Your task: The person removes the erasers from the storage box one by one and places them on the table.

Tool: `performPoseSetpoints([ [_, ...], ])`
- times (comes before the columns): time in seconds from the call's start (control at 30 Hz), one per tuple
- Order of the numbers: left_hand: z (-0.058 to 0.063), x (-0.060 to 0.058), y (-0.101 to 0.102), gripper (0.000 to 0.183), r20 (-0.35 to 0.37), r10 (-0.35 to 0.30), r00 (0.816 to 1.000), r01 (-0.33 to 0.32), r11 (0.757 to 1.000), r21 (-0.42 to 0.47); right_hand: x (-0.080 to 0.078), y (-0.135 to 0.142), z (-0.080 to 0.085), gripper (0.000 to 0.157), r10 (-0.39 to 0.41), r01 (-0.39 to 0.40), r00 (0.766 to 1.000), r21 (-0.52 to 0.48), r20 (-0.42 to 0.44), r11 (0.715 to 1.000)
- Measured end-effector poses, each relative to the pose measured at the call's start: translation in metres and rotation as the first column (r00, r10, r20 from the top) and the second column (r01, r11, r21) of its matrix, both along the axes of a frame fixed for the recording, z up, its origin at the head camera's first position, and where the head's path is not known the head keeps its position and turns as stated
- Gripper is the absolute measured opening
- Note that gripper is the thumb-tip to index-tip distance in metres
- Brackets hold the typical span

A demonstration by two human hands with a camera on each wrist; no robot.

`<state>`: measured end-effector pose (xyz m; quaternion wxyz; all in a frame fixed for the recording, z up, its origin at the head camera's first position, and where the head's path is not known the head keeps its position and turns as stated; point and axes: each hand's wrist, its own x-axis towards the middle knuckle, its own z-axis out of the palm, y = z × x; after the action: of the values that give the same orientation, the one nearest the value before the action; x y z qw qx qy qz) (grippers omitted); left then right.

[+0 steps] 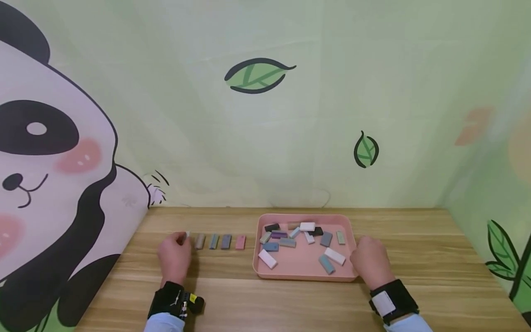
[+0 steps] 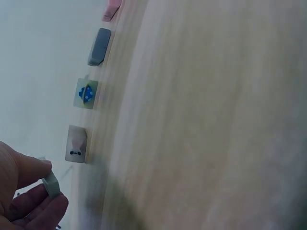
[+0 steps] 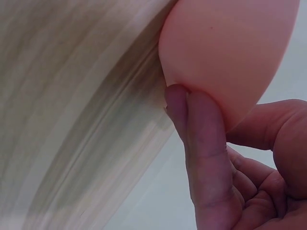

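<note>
My left hand [image 1: 175,259] pinches a small pale eraser [image 2: 51,184] between thumb and fingers, at the left end of a row on the table. Beside it in the row are a brownish eraser [image 1: 200,241] with a small printed figure, a greenish one [image 2: 86,94] with a blue planet print, a grey-blue one [image 1: 226,241] and a pink one [image 1: 240,242]. My right hand [image 1: 371,259] grips the right edge of a pink tray [image 1: 290,269], thumb on one side of the rim and fingers on the other. Several erasers of mixed colours lie scattered in the tray.
The wooden table [image 1: 232,299] ends at the back against a pale green cloth [image 1: 199,120] printed with leaves. A large printed panda [image 1: 54,138] covers the cloth on the left. Dark straps with devices wrap both wrists.
</note>
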<state>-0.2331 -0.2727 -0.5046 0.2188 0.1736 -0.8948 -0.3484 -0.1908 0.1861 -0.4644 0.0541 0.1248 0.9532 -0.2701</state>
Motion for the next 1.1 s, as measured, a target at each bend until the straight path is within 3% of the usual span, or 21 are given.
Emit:
performPoseSetpoints([
  [0.23,-0.003,-0.006,-0.004,0.019,0.025,0.009,1.000,-0.008,1.000,-0.010,0.000,-0.001,0.000,0.015,-0.006,0.007,1.000,-0.014,0.011,1.000],
  [0.5,-0.003,-0.011,-0.004,0.018,0.107,0.013,0.994,-0.013,1.000,0.002,-0.001,-0.001,0.000,0.015,-0.004,0.004,1.000,-0.007,0.007,1.000],
  [1.1,0.000,-0.010,0.000,0.021,0.124,0.036,0.992,-0.029,0.998,-0.058,-0.002,-0.001,0.001,0.013,0.010,-0.010,1.000,0.044,-0.006,0.999],
])
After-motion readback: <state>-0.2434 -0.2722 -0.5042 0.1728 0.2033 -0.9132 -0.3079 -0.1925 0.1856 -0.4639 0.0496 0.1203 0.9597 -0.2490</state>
